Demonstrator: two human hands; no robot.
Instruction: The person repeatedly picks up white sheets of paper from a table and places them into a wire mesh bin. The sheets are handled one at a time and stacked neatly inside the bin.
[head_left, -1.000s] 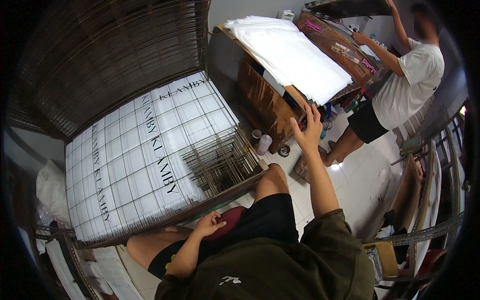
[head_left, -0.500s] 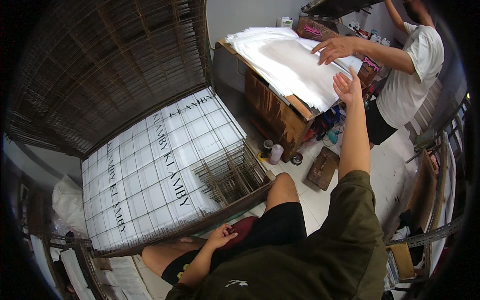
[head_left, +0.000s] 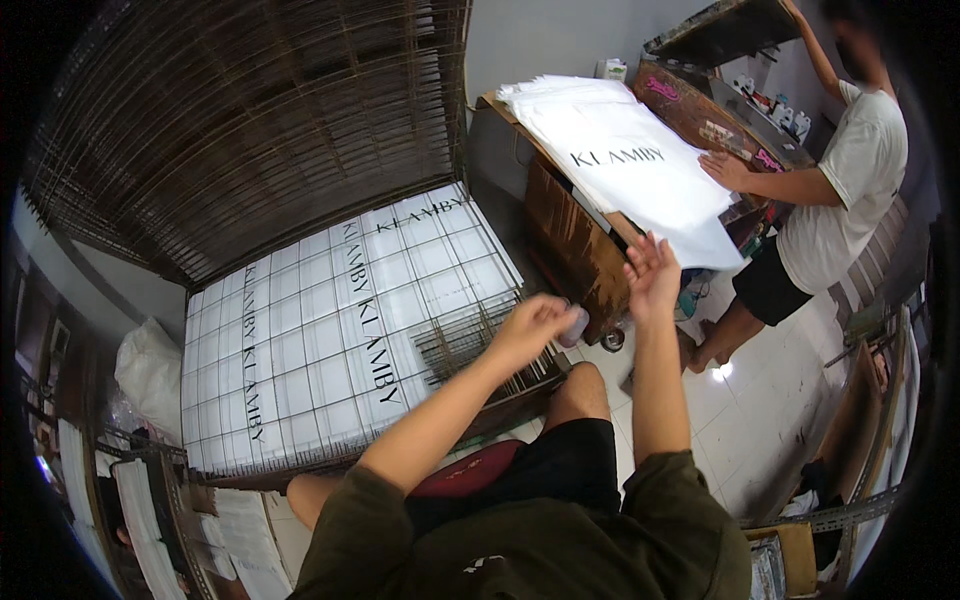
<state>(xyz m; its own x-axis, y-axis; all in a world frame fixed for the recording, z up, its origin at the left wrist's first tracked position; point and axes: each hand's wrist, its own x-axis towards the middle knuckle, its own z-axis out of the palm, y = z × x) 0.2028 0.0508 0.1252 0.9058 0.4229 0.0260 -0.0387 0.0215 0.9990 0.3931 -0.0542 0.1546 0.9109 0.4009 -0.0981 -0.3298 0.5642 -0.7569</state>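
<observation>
A seated person looks down over their own knees, both arms raised and reaching to the far right. The right hand (head_left: 652, 275) is lifted with fingers spread apart, palm toward the near corner of a large white printed sheet (head_left: 640, 165), just short of its hanging edge. That sheet lies on a tilted wooden surface (head_left: 570, 235) at the far right. The left hand (head_left: 535, 325) hovers lower, fingers loosely curled; whether they grip anything cannot be told. It hangs above a wire rack (head_left: 470, 345) on the floor, where white printed sheets (head_left: 330, 340) lie spread to the left. A second person (head_left: 850, 170) in a white shirt stands at the far right, one hand (head_left: 725, 170) pressed flat on the large sheet.
</observation>
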